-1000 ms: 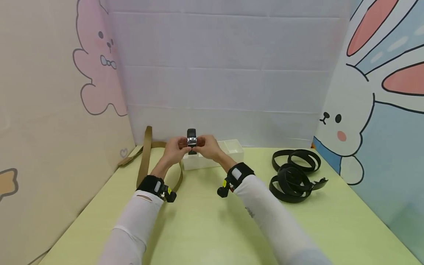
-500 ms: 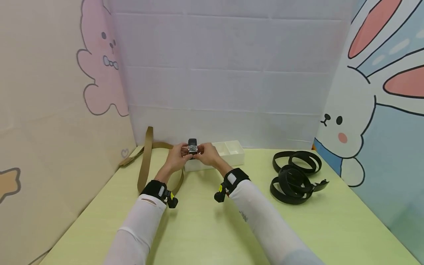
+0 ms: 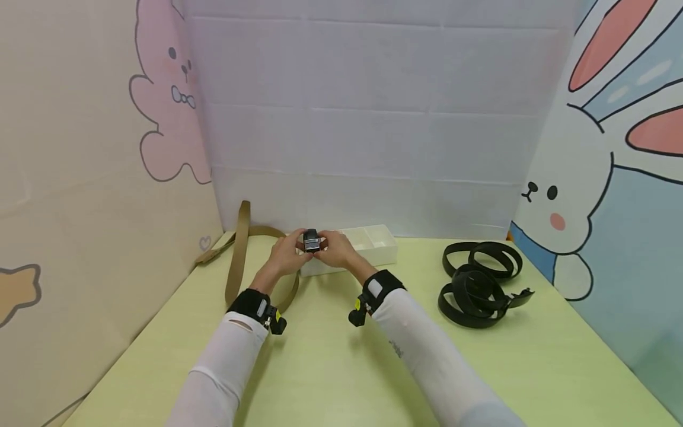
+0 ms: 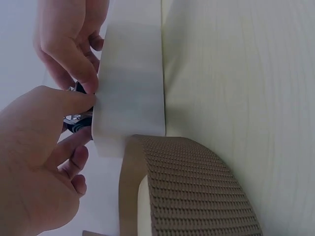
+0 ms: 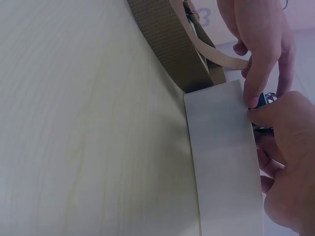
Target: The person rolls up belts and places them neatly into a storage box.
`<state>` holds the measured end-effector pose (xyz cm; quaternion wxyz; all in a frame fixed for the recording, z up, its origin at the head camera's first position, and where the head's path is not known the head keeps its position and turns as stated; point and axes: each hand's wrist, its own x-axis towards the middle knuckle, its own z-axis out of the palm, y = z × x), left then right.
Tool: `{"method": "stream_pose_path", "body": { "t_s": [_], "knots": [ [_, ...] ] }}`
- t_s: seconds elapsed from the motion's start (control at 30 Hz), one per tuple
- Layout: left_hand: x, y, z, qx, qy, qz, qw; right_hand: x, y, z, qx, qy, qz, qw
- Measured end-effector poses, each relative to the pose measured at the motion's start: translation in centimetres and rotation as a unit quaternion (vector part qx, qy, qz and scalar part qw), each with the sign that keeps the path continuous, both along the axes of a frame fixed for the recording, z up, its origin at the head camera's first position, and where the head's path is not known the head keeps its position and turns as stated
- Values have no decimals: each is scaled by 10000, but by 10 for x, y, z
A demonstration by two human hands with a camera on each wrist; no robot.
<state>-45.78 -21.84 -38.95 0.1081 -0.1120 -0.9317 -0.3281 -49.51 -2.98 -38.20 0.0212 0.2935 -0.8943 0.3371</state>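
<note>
Black rolled belt (image 3: pixel 311 240), pinched at its silver buckle between the left hand (image 3: pixel 286 255) and right hand (image 3: pixel 333 249), sits lower than a second ago, now down at the white divided box (image 3: pixel 373 244). A tan webbing belt (image 3: pixel 238 255) lies left on the worktop (image 3: pixel 331 356); loose black belts (image 3: pixel 480 281) lie right.

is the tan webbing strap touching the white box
Touching. In the right wrist view the tan webbing strap runs right up to the corner of the white box with no gap; the left wrist view shows the strap's loop against the box wall too.
</note>
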Motion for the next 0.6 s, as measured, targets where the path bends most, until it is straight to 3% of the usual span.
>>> {"method": "stream_pose_path", "body": {
  "t_s": [0.17,0.37,0.5,0.6],
  "knots": [
    [4,2,8,-252,-109,20,9996,2,2,2,358,232,148,9990],
    [8,5,9,-603,49,130,9981,16,19,11,248,347,181,9989],
    [13,9,9,-444,611,174,9970,32,44,20,331,457,228,9981],
    [15,20,10,-128,1152,-91,9932,47,70,26,585,555,312,9963]
  ]
}}
